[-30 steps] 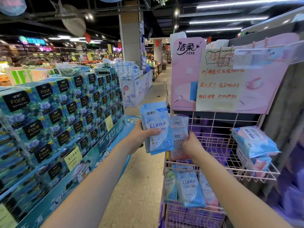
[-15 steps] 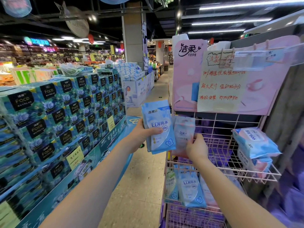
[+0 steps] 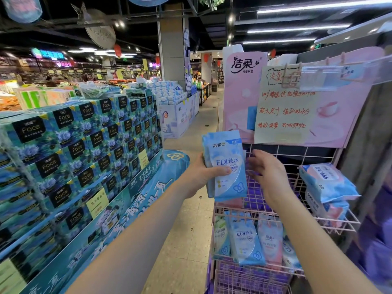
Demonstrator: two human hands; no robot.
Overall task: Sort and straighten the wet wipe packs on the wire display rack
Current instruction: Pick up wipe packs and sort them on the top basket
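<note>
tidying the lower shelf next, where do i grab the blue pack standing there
Pinch its top edge from above. The blue pack stands upright in the lower shelf, a green pack and a pink pack tight beside it, so only the top looks clear.

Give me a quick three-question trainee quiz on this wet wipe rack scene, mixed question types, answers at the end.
1. True or false: the left hand grips the blue EDI pack.
2. The right hand is: A gripping a pink pack; B open beside the blue EDI pack; C on the floor.
3. Fill in: the stacked packs at far right lie on the ___ shelf of the wire rack.
Key: 1 true; 2 B; 3 upper.
</note>
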